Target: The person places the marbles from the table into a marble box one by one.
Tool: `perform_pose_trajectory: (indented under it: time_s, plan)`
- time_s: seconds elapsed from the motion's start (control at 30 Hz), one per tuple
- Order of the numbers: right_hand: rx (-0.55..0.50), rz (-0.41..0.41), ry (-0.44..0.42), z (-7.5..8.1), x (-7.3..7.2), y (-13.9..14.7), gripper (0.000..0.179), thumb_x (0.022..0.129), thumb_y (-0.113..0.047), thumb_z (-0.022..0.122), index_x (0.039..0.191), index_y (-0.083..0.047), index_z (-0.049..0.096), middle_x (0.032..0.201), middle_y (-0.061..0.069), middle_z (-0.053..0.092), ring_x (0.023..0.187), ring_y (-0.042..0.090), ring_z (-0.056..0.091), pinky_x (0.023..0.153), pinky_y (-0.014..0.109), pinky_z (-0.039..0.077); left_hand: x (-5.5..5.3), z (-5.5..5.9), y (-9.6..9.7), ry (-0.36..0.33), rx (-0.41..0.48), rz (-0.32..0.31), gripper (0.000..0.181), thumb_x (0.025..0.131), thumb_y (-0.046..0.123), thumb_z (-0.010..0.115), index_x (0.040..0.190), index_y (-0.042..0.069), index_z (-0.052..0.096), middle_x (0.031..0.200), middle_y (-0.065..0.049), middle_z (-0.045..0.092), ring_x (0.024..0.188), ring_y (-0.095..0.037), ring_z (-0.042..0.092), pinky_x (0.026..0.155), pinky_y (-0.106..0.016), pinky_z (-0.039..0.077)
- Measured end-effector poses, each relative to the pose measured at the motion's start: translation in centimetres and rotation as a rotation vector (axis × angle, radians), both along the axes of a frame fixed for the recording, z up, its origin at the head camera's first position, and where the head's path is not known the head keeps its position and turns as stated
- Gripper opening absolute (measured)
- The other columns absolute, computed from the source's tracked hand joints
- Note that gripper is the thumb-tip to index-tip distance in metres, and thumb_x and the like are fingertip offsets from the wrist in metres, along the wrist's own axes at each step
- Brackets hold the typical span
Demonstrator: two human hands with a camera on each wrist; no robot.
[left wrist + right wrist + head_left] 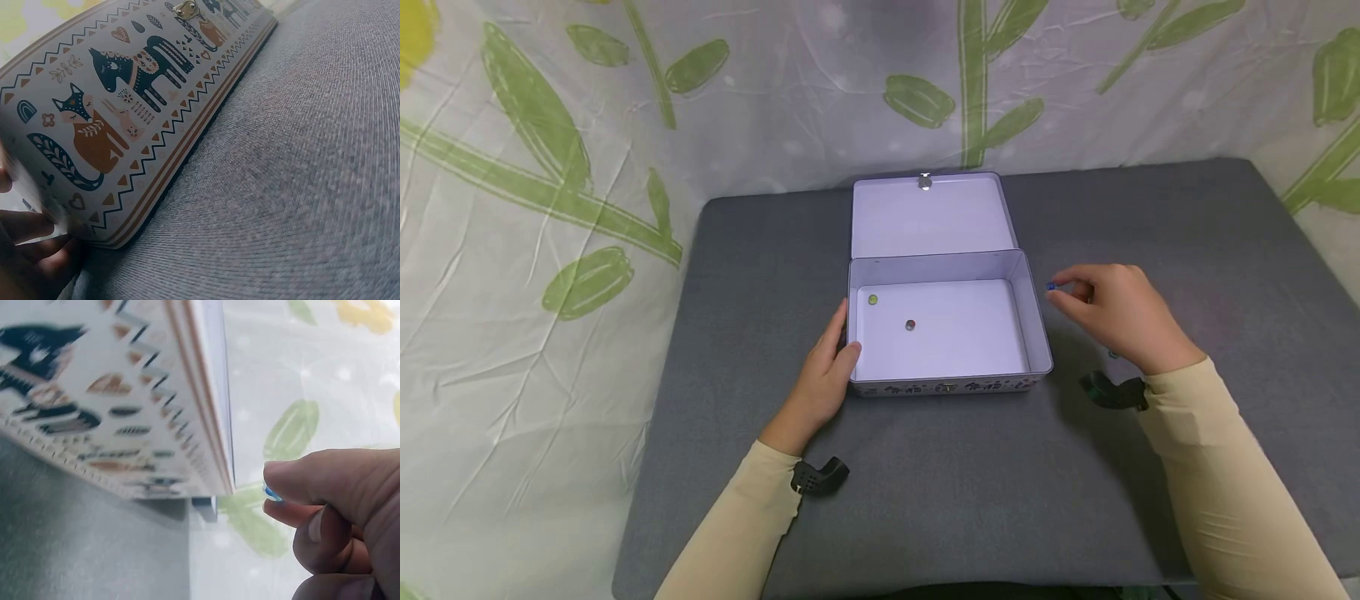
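Pinching blue bead (1051,286) just right of box (970,337), right hand (1123,310) seems at placing step. Left hand (822,379) grips box's left side. Next likely: carry left, release.

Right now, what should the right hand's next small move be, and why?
Probably shift the right hand leftward over the open box: its fingers pinch a small blue piece just outside the box's right wall, and two small round pieces already lie inside.
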State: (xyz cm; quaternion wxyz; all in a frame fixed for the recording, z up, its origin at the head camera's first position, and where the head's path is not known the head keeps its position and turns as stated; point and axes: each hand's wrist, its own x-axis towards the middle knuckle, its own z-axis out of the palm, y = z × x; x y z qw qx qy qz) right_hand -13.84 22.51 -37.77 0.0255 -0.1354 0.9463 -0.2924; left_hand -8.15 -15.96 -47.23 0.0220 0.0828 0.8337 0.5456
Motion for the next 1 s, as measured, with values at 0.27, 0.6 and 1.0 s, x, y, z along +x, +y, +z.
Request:
perform_pose_trajectory:
  time_s: [0.27, 0.6, 1.0]
  plan:
    - [-0.004, 0.038, 0.037, 0.5, -0.8, -1.8, 0.021, 0.099, -0.016, 0.073, 0.113, -0.002, 0.078, 0.069, 0.002, 0.061, 0.060, 0.017, 0.046, 0.058, 0.030, 0.039, 0.0, 0.0, 0.0, 0.003, 0.006, -0.002, 0.068, 0.106, 0.019, 0.043, 0.169, 0.009, 0.018, 0.174, -0.012, 0.022, 0.160, -0.025, 0.020, 0.129, -0.050, 0.017]
    - [-0.030, 0.081, 0.031, 1.2, -1.7, -4.0, 0.020, 0.099, -0.014, 0.071, 0.114, -0.001, 0.078, 0.067, 0.003, 0.054, 0.060, 0.018, 0.043, 0.057, 0.029, 0.036, 0.0, 0.1, 0.0, -0.002, 0.011, -0.001, 0.068, 0.106, 0.019, 0.043, 0.169, 0.008, 0.019, 0.174, -0.011, 0.022, 0.160, -0.025, 0.019, 0.129, -0.050, 0.017]
    - [-0.039, 0.131, 0.017, 2.1, -2.7, -6.3, 0.020, 0.100, -0.013, 0.070, 0.113, -0.001, 0.078, 0.068, 0.004, 0.057, 0.060, 0.019, 0.045, 0.060, 0.031, 0.038, 0.0, 0.1, 0.0, -0.005, 0.001, -0.010, 0.068, 0.107, 0.019, 0.042, 0.169, 0.007, 0.017, 0.174, -0.011, 0.021, 0.160, -0.025, 0.018, 0.129, -0.050, 0.017]
